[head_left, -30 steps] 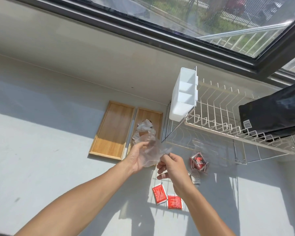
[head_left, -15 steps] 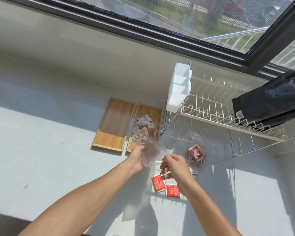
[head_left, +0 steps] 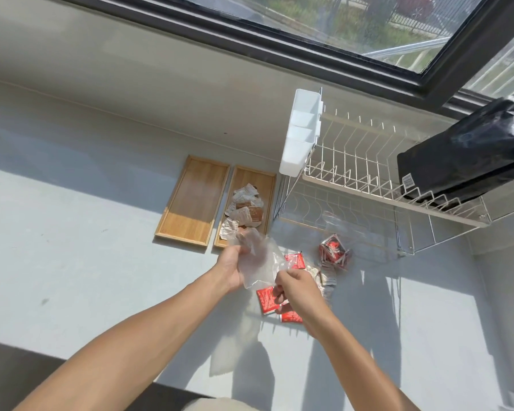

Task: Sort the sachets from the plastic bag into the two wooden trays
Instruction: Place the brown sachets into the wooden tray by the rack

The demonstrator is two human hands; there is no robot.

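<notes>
A clear plastic bag (head_left: 257, 264) hangs above the grey counter, held by both hands. My left hand (head_left: 233, 266) grips its left side and my right hand (head_left: 293, 284) pinches its right edge. Two wooden trays lie side by side at the back: the left tray (head_left: 192, 203) holds nothing, the right tray (head_left: 267, 185) holds several white and brown sachets (head_left: 245, 207). Red sachets lie loose on the counter, one (head_left: 294, 260) behind the bag, one (head_left: 266, 301) under my right hand, another (head_left: 291, 317) by my wrist. A heap of red sachets (head_left: 334, 253) sits further right.
A white wire dish rack (head_left: 368, 185) stands at the right with a white cutlery holder (head_left: 300, 134) on its left end and a black bag (head_left: 469, 158) on top. A second clear bag (head_left: 339, 223) lies under the rack. A window runs along the back wall.
Both hands have come lower and nearer with the bag, my right hand dropping below the left. A red sachet now shows on the counter behind the bag. The view shifted slightly.
</notes>
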